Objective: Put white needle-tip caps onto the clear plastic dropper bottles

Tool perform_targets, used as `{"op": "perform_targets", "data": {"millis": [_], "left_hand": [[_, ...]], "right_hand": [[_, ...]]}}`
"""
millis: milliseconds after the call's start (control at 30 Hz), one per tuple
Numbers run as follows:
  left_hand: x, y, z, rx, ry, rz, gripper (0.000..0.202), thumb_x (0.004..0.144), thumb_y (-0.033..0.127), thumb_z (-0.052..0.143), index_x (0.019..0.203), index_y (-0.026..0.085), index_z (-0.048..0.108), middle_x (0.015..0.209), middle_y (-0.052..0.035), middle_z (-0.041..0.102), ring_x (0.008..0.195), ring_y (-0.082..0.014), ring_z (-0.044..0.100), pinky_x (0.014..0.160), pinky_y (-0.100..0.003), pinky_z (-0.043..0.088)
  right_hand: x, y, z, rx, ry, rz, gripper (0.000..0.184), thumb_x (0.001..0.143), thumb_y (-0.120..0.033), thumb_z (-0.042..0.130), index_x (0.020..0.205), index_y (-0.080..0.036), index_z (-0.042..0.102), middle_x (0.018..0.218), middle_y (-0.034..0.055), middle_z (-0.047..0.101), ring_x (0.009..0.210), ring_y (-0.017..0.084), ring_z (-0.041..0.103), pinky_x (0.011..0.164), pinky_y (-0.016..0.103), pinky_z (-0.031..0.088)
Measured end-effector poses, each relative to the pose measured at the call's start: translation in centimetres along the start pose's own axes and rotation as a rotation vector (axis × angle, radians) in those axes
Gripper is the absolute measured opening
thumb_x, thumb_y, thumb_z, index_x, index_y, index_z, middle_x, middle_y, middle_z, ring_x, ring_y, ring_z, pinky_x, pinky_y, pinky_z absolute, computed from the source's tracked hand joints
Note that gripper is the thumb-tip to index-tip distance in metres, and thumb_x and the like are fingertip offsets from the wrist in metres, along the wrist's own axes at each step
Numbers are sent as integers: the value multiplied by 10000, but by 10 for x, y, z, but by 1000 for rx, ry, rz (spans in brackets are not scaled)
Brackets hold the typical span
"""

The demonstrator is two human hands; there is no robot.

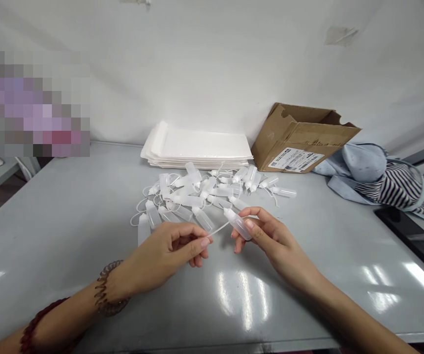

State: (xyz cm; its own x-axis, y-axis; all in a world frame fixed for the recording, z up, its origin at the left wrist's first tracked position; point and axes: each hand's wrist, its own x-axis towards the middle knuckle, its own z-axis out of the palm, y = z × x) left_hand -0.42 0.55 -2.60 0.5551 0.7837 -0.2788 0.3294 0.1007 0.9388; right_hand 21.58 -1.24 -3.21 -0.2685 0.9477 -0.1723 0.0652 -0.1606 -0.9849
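Between the thumb and fingers of my right hand (263,231) is a small translucent squeeze bottle (240,227), tilted with its white tip up and to the left. My left hand (178,248) pinches the end of a thin white strap (219,229) that runs toward the bottle's neck. Just beyond both hands lies a loose pile of similar squeeze bottles (186,200), several with thin white loops attached. One bottle (143,228) at the near left of the pile is partly hidden by my left hand.
Behind the pile rests a stack of white padded envelopes (204,143) against the wall. An open cardboard box (304,142) leans to its right. Farther right are blue and striped cloth items (392,184) and a black phone (414,238) on the grey table (86,206).
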Motion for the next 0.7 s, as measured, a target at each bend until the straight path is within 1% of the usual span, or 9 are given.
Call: {"op": "perform_targets", "data": {"millis": [133,200,267,367,533,700], "left_hand": [[3,0,-5,-6,119,-24,263,870,365,528,731,173,640,656,14,644,612,-115,614,612,-206,515],[3,0,-6,0,176,-6,261,872,352,530,715,173,637,629,25,636,583,-101,601,589,-190,512],[2,0,-7,18,210,22,259,882,336,518,718,177,640,622,32,634,573,-90,592,576,-174,507],[1,1,-4,58,208,61,252,901,302,489,736,186,640,650,35,639,598,-80,589,588,-155,505],[-2,2,1,92,167,126,222,900,254,483,761,192,645,660,39,629,606,-71,585,583,-133,496],[-4,3,2,114,186,145,219,898,242,481,763,195,647,635,45,619,587,-69,581,562,-128,481]], "right_hand": [[2,0,0,32,36,62,178,936,-364,439,976,-195,475,743,-2,614,588,115,546,709,313,419],[1,-1,0,15,53,76,180,939,-366,435,959,-194,482,717,-15,593,557,98,495,665,289,397],[0,-2,2,-30,67,83,204,938,-386,436,942,-191,495,688,-25,570,545,91,456,608,265,360],[-2,-3,3,-83,55,90,246,930,-415,443,930,-183,526,654,-31,534,540,89,426,556,251,322],[-2,-5,4,-70,-7,105,256,925,-408,454,951,-172,550,645,-34,519,537,83,418,539,240,323],[-3,-6,4,-61,-51,136,258,920,-405,467,968,-165,551,647,-33,522,528,74,408,521,231,308]]}}
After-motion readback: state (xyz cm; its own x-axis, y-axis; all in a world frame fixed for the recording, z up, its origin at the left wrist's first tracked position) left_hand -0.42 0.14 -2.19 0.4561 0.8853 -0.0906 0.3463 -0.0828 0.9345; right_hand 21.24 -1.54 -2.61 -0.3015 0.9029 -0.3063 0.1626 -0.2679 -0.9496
